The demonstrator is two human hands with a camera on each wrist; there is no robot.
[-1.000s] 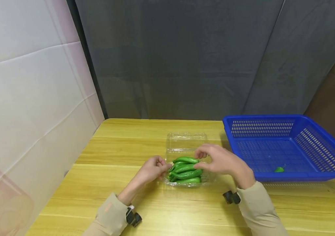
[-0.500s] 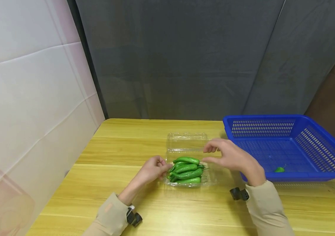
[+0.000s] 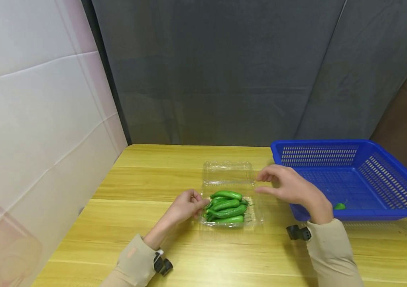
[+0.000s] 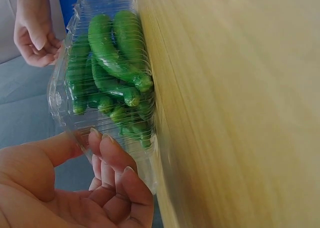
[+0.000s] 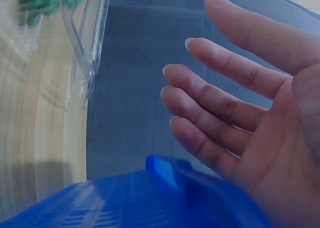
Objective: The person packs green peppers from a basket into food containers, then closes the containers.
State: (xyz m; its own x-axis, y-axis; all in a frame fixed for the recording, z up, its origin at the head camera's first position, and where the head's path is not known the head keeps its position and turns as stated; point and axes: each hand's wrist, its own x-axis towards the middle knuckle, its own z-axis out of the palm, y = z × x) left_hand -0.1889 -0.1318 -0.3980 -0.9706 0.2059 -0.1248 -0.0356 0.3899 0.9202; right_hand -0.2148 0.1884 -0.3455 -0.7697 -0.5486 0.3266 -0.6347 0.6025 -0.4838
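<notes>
Several green chili peppers point(image 3: 227, 205) lie piled in a clear plastic clamshell box point(image 3: 257, 215) on the table. The box's hinged lid point(image 3: 227, 172) is laid back, away from the person. My left hand point(image 3: 188, 205) pinches the box's left rim between thumb and index finger, as the left wrist view shows close up. Nothing is in my right hand point(image 3: 289, 185), which hovers between the box and the blue basket with fingers apart and slightly bent. In the right wrist view, the fingers point(image 5: 215, 98) are spread above the basket's edge.
A blue slotted plastic basket point(image 3: 368, 213) stands at the right of the wooden table point(image 3: 153, 175). One small green pepper point(image 3: 339, 206) lies inside it, close to the near wall. A grey curtain hangs behind the table and a white one at the left.
My right hand has moved away from the peppers, rightward toward the basket, leaving their stem ends uncovered. My left hand stays at the box's rim.
</notes>
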